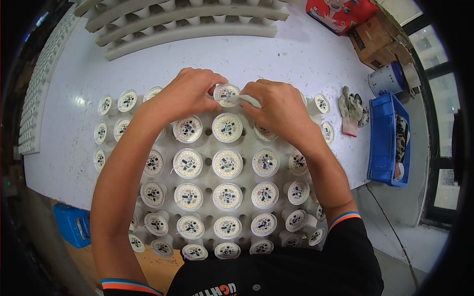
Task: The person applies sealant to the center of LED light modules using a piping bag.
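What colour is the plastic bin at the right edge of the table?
The bin is blue, head view.

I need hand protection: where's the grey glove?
In the head view the grey glove lies on the table at right, between the tray of lamp bases and the blue bin.

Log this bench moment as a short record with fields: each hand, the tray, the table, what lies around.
left: left hand, fingertips on the rim of the top-row bulb
right: right hand grips a white tool, its tip at the same bulb
tray: white foam tray, rows of open LED bulbs, boards facing up
table: white table
right side: blue bin, grey gloves, tin
far edge: stacked foam trays
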Tool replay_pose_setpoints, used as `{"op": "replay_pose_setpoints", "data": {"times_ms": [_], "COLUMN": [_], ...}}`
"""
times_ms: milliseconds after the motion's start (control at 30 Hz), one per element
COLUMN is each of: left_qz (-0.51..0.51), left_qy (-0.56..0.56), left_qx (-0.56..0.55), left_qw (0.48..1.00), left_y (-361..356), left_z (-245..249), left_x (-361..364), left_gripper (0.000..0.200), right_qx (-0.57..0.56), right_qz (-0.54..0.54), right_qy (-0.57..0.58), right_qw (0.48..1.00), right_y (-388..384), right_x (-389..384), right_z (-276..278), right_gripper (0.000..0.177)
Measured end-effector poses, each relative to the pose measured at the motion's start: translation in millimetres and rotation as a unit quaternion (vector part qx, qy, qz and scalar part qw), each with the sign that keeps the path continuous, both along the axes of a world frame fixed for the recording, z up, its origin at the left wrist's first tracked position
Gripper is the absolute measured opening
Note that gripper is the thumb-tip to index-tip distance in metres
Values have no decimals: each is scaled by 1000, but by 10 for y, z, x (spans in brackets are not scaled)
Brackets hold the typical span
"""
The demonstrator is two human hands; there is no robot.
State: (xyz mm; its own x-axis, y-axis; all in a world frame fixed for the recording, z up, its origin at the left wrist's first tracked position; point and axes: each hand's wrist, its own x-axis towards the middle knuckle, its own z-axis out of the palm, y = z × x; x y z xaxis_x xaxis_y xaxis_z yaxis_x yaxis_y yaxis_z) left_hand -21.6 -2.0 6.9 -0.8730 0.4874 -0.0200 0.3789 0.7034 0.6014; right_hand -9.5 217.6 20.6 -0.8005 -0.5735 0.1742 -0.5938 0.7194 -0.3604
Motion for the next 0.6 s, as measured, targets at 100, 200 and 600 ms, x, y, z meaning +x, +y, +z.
{"op": "replay_pose_setpoints", "data": {"times_ms": [100,200,600], "left_qz": [2,3,34], "left_qy": [9,0,73], "left_qx": [-8,-4,52], "left_qw": [1000,1000,995], "left_y": [-4,13,-68], "left_z": [-9,38,160], "left_x": [0,20,202], "left_gripper": [55,54,33], "right_qx": [9,23,-349], "right_qz": [-2,-4,-14], "right_qy": [1,-4,-92], "right_qw": [1000,1000,932], "right_y": [-6,-17,164], "right_x": [2,5,47], "right_z": [1,35,317], "right_gripper": [21,21,22]}}
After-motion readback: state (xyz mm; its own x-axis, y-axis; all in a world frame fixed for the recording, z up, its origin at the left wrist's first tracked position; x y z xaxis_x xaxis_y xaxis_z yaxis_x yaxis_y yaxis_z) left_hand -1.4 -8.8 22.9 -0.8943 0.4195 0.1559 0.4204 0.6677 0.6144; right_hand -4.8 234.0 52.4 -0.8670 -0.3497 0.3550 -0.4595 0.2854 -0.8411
